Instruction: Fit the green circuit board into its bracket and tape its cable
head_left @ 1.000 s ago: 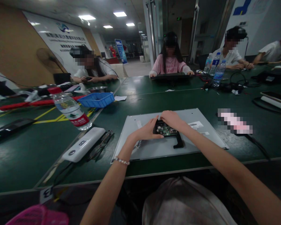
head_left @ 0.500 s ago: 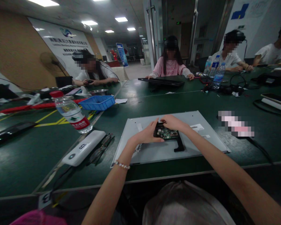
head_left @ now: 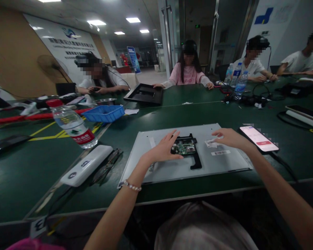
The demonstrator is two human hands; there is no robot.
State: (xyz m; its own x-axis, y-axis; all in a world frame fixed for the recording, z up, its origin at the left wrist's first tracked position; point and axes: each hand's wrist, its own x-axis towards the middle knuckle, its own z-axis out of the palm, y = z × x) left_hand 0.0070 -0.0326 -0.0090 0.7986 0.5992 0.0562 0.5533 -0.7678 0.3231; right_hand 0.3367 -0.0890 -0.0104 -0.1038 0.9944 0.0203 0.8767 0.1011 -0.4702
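Observation:
A flat grey panel (head_left: 143, 166), resembling the back of a screen, lies on the table before me. On it sits a black bracket (head_left: 196, 161) carrying a green circuit board (head_left: 186, 148). My left hand (head_left: 160, 150) rests at the left side of the bracket, thumb and fingers spread around that edge. To the right, my right hand (head_left: 232, 138) hovers over the panel with thumb and forefinger apart, nothing visible between them. Just below its fingertips is a small pale label (head_left: 210, 143). A barcode sticker (head_left: 221, 152) lies nearer to me.
On my left are a white power bank (head_left: 87, 166), a cable bundle (head_left: 108, 166), a tilted-looking water bottle (head_left: 74, 126) and a blue tray (head_left: 104, 114). A lit phone (head_left: 259, 139) lies right. Opposite, a person holds a black shallow cover (head_left: 146, 94); others sit around.
My right hand has left the bracket's top edge and moved right, over the label. My left hand stays by the bracket. Opposite, the person's black cover has shifted left and turned.

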